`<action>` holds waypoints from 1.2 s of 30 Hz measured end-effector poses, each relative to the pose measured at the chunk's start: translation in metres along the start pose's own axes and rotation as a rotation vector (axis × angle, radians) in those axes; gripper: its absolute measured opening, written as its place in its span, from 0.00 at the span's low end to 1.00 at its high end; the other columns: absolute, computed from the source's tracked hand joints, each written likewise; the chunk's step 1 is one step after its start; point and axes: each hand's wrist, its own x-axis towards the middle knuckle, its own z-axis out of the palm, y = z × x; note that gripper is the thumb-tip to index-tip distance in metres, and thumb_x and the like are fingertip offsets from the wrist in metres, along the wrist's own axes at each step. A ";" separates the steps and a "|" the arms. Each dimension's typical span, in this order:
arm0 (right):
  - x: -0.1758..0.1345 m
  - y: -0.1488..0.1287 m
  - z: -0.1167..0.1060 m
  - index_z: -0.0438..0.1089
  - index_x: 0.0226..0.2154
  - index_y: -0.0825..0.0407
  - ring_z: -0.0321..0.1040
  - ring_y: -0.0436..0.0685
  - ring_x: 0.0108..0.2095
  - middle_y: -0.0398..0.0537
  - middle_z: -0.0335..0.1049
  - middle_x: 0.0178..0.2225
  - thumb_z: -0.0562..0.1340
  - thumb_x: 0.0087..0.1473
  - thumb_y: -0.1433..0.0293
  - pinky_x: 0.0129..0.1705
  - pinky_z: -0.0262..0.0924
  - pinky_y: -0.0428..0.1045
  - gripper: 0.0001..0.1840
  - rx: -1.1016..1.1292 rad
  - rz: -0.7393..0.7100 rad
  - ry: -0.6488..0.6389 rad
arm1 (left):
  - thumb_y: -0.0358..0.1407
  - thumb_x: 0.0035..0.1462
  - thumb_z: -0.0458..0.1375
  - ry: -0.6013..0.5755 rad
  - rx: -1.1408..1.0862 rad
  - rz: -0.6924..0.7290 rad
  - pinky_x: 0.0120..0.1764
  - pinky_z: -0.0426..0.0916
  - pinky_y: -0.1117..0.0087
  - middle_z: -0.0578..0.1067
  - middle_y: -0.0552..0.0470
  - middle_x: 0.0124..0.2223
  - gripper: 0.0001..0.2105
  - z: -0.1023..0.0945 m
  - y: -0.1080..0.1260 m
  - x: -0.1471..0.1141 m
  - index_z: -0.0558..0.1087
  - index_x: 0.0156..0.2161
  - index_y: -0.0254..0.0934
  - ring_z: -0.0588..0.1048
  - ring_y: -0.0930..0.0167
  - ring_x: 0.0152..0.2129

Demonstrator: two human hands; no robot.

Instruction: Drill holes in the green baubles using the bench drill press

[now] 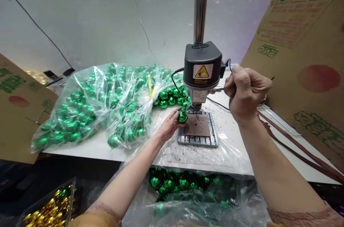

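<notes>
My left hand (170,125) pinches a shiny green faceted ball (182,116) at the left edge of the drill press base. A black drill press (202,64) with a yellow warning label stands on a steel column. My right hand (245,91) is closed around the end of the lever (219,89) on the machine's right side; the grip itself is hidden in the fist. Below the chuck (197,106) lies a brown square plate (200,128) with a small hole, on the slotted metal base (199,143). Dark shavings are scattered around it.
Clear plastic bags of green balls (80,112) cover the table's left. An open bag of green balls (182,182) hangs below the front edge. Cardboard boxes stand left (24,112) and right (303,76). A bin of gold balls (51,209) sits low left. Brown straps (292,144) lie at right.
</notes>
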 end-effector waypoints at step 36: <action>-0.011 -0.006 -0.004 0.57 0.15 0.49 0.49 0.45 0.16 0.38 0.51 0.14 0.59 0.62 0.63 0.23 0.47 0.49 0.25 -0.240 -0.067 -0.028 | 0.38 0.52 0.68 -0.056 0.816 0.383 0.55 0.70 0.56 0.76 0.45 0.52 0.26 0.030 -0.049 0.017 0.68 0.56 0.38 0.75 0.60 0.50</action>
